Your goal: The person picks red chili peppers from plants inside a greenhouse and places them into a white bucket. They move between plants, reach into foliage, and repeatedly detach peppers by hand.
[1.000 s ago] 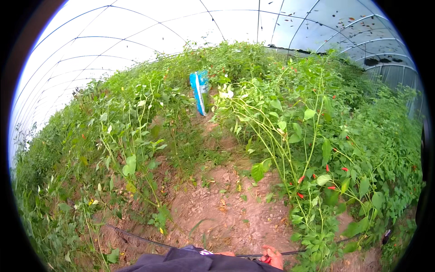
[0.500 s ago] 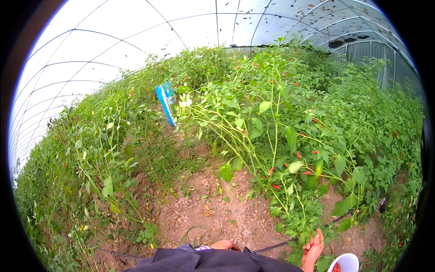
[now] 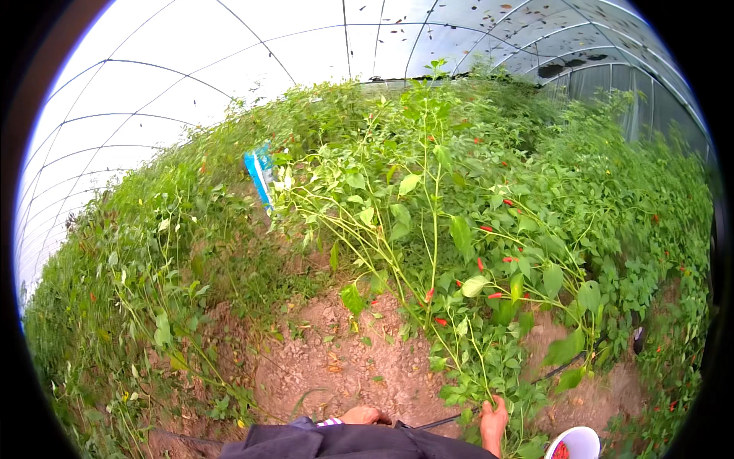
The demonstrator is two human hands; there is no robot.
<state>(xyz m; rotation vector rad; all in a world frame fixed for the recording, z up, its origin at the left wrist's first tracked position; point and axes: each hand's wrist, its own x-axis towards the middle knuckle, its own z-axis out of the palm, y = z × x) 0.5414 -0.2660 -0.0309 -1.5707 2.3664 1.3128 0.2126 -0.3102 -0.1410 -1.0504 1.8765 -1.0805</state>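
Low at the right, my right hand (image 3: 494,421) is closed among the lower leaves of a chili pepper plant (image 3: 466,352). Its curled fingers hide the red peppers that showed in its palm half a second ago. Beside it stands a white bucket (image 3: 587,442) with red chili peppers (image 3: 562,451) inside. My left hand (image 3: 365,415) is close to my body, partly covered by my dark jacket (image 3: 336,442), and its fingers are mostly hidden. Several ripe red peppers (image 3: 441,322) hang on the branches above my right hand.
Bare reddish soil (image 3: 344,375) lies between the plant rows. A thin black hose (image 3: 440,422) crosses the ground near me. A blue and white bag-like thing (image 3: 260,180) shows among the plants. Dense foliage (image 3: 642,199) fills the right under an arched plastic tunnel roof.
My right hand has turned from palm up, with red peppers showing, to closed with its back toward me. The scene has shifted left in view, and more of the bucket's contents shows.
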